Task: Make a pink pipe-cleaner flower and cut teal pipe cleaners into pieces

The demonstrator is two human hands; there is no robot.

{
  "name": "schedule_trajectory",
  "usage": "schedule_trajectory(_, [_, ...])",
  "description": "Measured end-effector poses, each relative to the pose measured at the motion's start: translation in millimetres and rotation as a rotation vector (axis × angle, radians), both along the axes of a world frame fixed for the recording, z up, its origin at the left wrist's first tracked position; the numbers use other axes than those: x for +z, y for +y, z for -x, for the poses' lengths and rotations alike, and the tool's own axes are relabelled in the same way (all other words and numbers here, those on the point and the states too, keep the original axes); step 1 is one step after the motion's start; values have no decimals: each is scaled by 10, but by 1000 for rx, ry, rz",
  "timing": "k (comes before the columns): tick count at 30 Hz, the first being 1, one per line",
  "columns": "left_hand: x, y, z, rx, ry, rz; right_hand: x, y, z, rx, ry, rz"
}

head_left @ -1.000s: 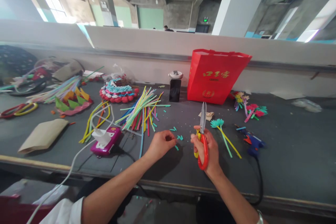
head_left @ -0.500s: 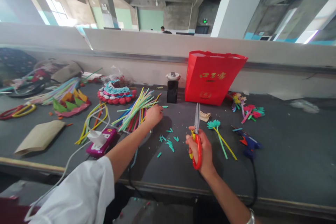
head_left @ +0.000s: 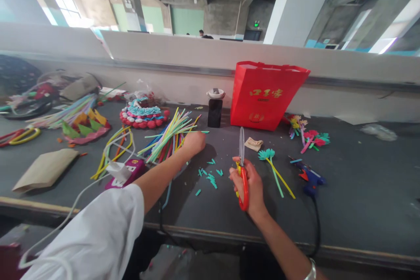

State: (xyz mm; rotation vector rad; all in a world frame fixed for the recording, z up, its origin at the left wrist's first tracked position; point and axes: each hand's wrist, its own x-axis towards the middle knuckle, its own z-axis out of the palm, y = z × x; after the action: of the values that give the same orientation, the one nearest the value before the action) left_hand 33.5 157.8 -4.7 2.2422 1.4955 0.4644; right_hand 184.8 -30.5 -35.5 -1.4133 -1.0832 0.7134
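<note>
My left hand [head_left: 194, 143] reaches to the right end of a loose pile of thin coloured stems [head_left: 167, 138], which look like pipe cleaners. Its fingers are curled down and mostly hidden; a pale green stem shows just behind them, and whether it is gripped I cannot make out. My right hand [head_left: 251, 183] is closed round the red and yellow handles of a pair of scissors [head_left: 242, 148], blades pointing up and away, nearly together. Between the hands lie several short teal cuttings [head_left: 211, 179]. Right of the scissors rests a teal flower [head_left: 266, 154] with green and yellow stems.
A red bag [head_left: 267, 96] and a phone [head_left: 215, 113] stand at the back. To the right lie a blue glue gun [head_left: 310, 177] with its cord and several small flowers [head_left: 311, 138]. On the left are a purple power strip [head_left: 126, 173], a brown paper packet [head_left: 47, 168] and a flower-trimmed ring [head_left: 144, 113].
My left hand has turned slightly, its fingers tucked further down at the pile. The scissors have shifted a little left, and their blades have swung more upright. The view has moved slightly.
</note>
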Motion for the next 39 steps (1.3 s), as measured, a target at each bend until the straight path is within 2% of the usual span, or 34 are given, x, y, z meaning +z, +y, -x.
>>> schedule_trajectory(6, [148,-877,193,-16,-462,116,10,-88,89,-5,-301,-72])
schedule_trajectory(8, [170,-1141,224,-3,-981,363,5,-134,145,33,-348,-55])
schedule_trajectory(9, [177,-1239,231,15,-1129,456,-3,-156,172,50,-374,-55])
schedule_trajectory(11, [187,-1363,235,31,-1259,562,-32,-191,215,71,-452,-72])
schedule_trajectory(17, [211,-1417,247,7,-1260,558,-122,-220,230,67,-658,-123])
schedule_trajectory(24, [212,-1441,262,10,-1183,494,-97,-237,233,81,-671,-105])
schedule_trajectory(39, [178,-1444,243,3,-1181,505,-80,-240,224,88,-646,-125])
